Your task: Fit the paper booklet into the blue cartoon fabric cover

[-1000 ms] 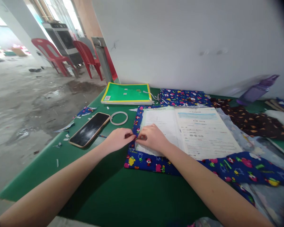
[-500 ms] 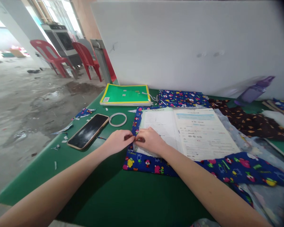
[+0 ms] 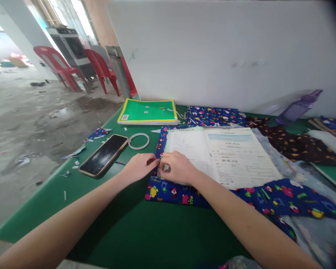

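Observation:
An open book (image 3: pixel 236 157) with printed pages lies on blue cartoon-print fabric (image 3: pixel 172 191), whose left and lower margins are folded inward along the pages. At the left fold, the thumb and forefinger of my left hand (image 3: pixel 140 166) pinch the fabric's edge. Right beside it, my right hand (image 3: pixel 179 168) rests over the lower left page, its thumb and forefinger curled together at the same fold. The two sets of fingertips almost meet, and exactly what lies between them is hidden. A longer flap of the fabric spreads to the right below the book.
Left of my hands lie a smartphone (image 3: pixel 104 155) and a roll of clear tape (image 3: pixel 139 141), among fabric scraps (image 3: pixel 98 133). A green book (image 3: pixel 148 112) and folded blue fabric (image 3: pixel 217 116) lie behind. Brown fabric (image 3: pixel 291 144) and a purple bottle (image 3: pixel 299 108) are at the right, before a white board (image 3: pixel 212 52).
My right hand's fingers have drawn slightly apart from my left fingertips and curled into a rounder pinch. My left hand stays at the fold. The view has shifted very slightly.

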A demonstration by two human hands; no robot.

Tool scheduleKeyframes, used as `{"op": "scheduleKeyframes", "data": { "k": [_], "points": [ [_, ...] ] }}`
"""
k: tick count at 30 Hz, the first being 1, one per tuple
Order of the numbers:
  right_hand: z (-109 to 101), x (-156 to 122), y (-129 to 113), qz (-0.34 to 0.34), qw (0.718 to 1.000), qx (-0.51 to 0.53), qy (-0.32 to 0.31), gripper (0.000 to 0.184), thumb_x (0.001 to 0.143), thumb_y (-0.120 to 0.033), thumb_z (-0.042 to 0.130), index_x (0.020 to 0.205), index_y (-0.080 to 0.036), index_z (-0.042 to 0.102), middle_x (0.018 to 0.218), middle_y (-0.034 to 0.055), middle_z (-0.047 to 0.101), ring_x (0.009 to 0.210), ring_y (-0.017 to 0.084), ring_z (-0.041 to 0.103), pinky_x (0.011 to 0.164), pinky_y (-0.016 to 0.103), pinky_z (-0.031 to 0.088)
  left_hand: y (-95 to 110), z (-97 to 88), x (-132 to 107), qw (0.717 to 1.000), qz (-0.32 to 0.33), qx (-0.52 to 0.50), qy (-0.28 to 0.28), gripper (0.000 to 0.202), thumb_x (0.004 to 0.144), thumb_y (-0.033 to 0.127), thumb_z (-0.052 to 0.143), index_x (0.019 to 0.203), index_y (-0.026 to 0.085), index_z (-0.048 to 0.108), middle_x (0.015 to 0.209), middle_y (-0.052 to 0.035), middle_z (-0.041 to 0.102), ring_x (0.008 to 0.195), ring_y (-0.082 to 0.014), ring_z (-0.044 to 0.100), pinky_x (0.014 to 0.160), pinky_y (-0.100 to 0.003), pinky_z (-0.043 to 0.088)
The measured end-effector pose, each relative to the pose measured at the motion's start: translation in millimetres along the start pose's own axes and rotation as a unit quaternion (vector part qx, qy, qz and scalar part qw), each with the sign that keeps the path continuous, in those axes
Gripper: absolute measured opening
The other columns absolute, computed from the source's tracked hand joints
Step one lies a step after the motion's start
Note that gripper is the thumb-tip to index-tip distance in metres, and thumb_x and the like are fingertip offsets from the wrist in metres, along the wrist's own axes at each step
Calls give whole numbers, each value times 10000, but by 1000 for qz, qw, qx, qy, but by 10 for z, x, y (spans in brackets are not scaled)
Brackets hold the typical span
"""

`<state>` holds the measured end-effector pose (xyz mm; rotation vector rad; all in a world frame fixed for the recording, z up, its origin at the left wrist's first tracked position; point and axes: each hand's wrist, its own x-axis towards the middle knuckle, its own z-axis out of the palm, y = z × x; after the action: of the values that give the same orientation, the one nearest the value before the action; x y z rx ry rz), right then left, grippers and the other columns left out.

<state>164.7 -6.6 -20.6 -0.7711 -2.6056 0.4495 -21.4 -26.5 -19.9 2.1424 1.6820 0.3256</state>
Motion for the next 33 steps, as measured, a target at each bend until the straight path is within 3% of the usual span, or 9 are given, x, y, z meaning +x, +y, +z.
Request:
{"op": "scheduleKeyframes", "data": {
  "k": [4,10,15,20,23,26,29,33],
  "points": [
    [1,5,-47,-13,999,-20,28,95,741,-234,517,670,-184,479,746,-11,552,673,113,476,724,282,329,-19,28,13,1000,-5,16,-2,334,867,426,370,756,202,591,703,-28,647,641,-179,579,546,-255,310],
    [4,27,-15,98,979,-58,167,139,869,-214,386,772,-187,481,822,46,587,769,164,526,768,313,333,64,46,-23,1000,1,26,14,348,836,502,427,712,199,543,656,-16,628,596,-166,565,536,-254,302],
    [7,31,19,147,970,-10,196,131,885,-234,432,776,-197,494,857,42,594,800,163,541,746,301,352,154,46,-64,999,17,33,35,318,788,510,500,727,199,511,647,-7,626,568,-159,560,567,-261,331],
    [27,37,111,109,983,-23,148,182,912,-293,458,830,-192,585,878,40,593,825,158,543,759,294,360,111,28,-62,999,27,25,16,195,804,367,476,727,199,539,606,11,608,533,-137,536,564,-249,325],
    [16,46,147,55,993,-32,101,212,932,-304,440,883,-188,610,879,37,612,831,154,542,771,294,348,64,3,-47,1000,13,-7,-10,224,817,378,454,736,201,565,609,12,606,555,-142,546,549,-242,325],
    [-31,47,108,22,998,28,59,237,943,-336,412,920,-200,606,881,22,621,786,134,531,743,274,352,33,-28,-34,999,11,-19,-29,274,824,408,437,743,190,581,645,-6,619,582,-154,556,544,-246,331],
    [-86,39,51,2,996,82,27,217,930,-352,438,896,-227,612,840,-8,620,792,128,522,811,292,322,23,-57,-26,999,11,-22,-41,281,812,405,445,763,178,602,692,-27,640,610,-168,569,541,-250,333],
    [-94,30,79,-15,1000,20,-7,170,893,-342,513,857,-236,640,836,-1,600,854,152,495,857,337,246,24,-74,-18,998,5,-43,-51,261,800,389,464,798,180,621,717,-26,656,642,-173,583,555,-249,357]
  ]
}}
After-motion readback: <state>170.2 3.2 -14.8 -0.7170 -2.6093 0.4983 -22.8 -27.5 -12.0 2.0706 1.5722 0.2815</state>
